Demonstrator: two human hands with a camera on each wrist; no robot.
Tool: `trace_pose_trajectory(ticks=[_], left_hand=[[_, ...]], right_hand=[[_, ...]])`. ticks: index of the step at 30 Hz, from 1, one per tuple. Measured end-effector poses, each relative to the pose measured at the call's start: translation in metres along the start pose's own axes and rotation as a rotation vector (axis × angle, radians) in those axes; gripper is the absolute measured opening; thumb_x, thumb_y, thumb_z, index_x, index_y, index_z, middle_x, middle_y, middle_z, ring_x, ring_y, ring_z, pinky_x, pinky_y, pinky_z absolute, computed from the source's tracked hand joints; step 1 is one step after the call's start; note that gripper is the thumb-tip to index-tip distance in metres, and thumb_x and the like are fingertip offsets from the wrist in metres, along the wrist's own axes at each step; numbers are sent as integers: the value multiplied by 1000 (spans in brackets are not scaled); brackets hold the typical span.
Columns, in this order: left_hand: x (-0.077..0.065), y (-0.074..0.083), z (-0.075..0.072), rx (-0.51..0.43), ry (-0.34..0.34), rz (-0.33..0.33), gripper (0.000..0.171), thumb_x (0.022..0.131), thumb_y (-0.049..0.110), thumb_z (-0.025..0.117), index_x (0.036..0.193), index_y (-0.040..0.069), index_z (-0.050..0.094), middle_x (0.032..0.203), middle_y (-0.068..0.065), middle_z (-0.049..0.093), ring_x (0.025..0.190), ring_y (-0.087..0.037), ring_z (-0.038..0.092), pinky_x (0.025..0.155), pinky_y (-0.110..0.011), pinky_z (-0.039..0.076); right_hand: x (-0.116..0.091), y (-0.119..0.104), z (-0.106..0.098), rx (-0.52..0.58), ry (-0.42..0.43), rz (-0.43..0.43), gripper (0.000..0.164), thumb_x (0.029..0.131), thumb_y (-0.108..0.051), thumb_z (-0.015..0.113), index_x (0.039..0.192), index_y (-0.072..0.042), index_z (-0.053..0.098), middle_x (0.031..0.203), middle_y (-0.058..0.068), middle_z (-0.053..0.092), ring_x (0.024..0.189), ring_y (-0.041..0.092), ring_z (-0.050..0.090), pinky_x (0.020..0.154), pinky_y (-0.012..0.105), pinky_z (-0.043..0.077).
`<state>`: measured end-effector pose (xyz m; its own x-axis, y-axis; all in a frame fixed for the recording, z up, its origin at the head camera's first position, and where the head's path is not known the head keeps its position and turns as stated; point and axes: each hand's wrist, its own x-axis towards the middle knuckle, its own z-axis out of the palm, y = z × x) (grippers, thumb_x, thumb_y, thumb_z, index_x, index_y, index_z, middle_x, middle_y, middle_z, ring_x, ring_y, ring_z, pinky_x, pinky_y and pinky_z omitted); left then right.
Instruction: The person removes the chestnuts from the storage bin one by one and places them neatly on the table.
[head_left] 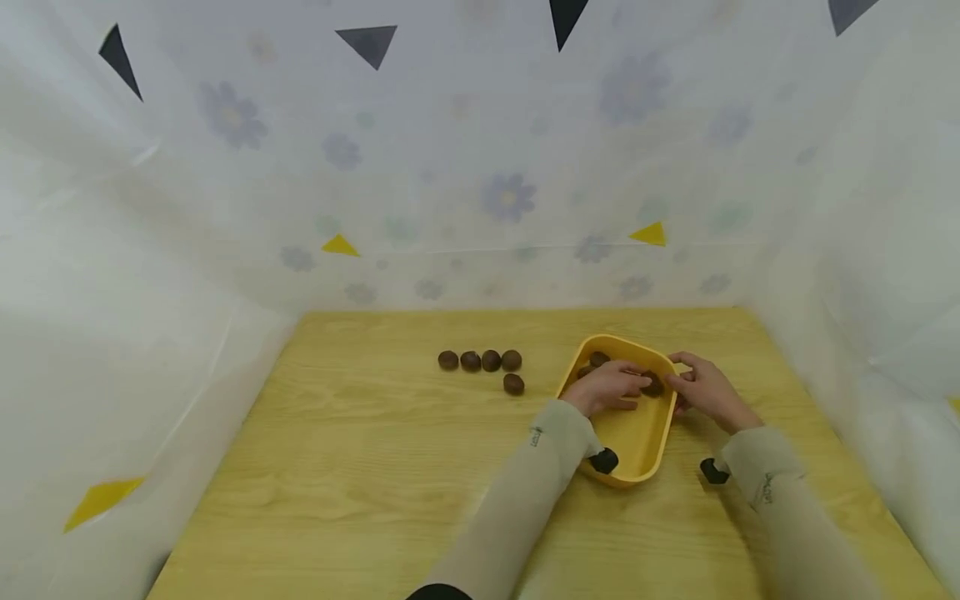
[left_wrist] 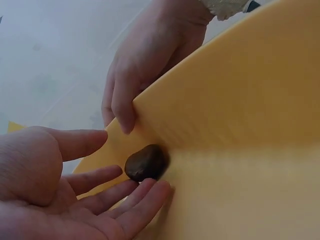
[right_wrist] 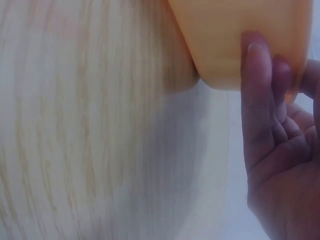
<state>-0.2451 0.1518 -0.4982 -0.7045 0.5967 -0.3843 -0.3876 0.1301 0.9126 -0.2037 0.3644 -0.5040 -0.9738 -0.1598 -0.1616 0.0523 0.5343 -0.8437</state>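
Observation:
A yellow plastic box (head_left: 636, 442) stands right of centre on the table. My left hand (head_left: 609, 387) reaches inside it, its fingers spread and loosely bent. In the left wrist view these fingertips (left_wrist: 159, 192) lie against or just beside a chestnut (left_wrist: 147, 163) near the box wall, with the thumb apart from it. My right hand (head_left: 708, 392) grips the box's right rim, thumb over the edge and fingers (right_wrist: 256, 95) along the outer wall. More chestnuts (head_left: 598, 358) lie at the box's back left, partly hidden by the left hand.
Left of the box, several chestnuts (head_left: 470, 361) form a row on the wooden table (head_left: 360, 450), with a single chestnut (head_left: 513, 384) in front of the row's right end. Pale flowered sheeting (head_left: 465, 167) walls in the table's back and sides.

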Motion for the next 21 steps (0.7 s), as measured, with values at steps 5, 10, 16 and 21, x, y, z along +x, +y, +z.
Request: trace_pose_trajectory(ticks=[5,10,16,21], left_hand=[[-1,-2,12,45,-15,51,41,106,14,61,145,3,57,136,-14,64,129,-33,60,108,-49,52],[-1,-2,20,109,62,93,30,103,7,63,133,2,65,122,-12,68,116,-31,65,104,-47,53],[1,-3,23,112,142,56,23,99,3,69,121,5,64,101,-7,68,100,-30,70,97,-47,57],[2,-4,21,77,125,69,17,99,0,67,116,4,66,92,-9,67,97,-36,72,93,-50,59]], right_hand=[[0,0,3,-6,20,-15,52,112,-18,47,154,8,32,112,32,71,73,24,74,65,43,63],[0,-1,3,6,25,-8,52,112,-18,47,155,7,32,114,33,70,74,24,74,67,43,64],[0,0,2,19,30,1,55,111,-21,50,155,7,31,102,25,73,71,25,73,65,43,64],[0,0,2,19,30,6,53,112,-21,50,154,6,34,100,21,74,71,27,73,65,42,64]])
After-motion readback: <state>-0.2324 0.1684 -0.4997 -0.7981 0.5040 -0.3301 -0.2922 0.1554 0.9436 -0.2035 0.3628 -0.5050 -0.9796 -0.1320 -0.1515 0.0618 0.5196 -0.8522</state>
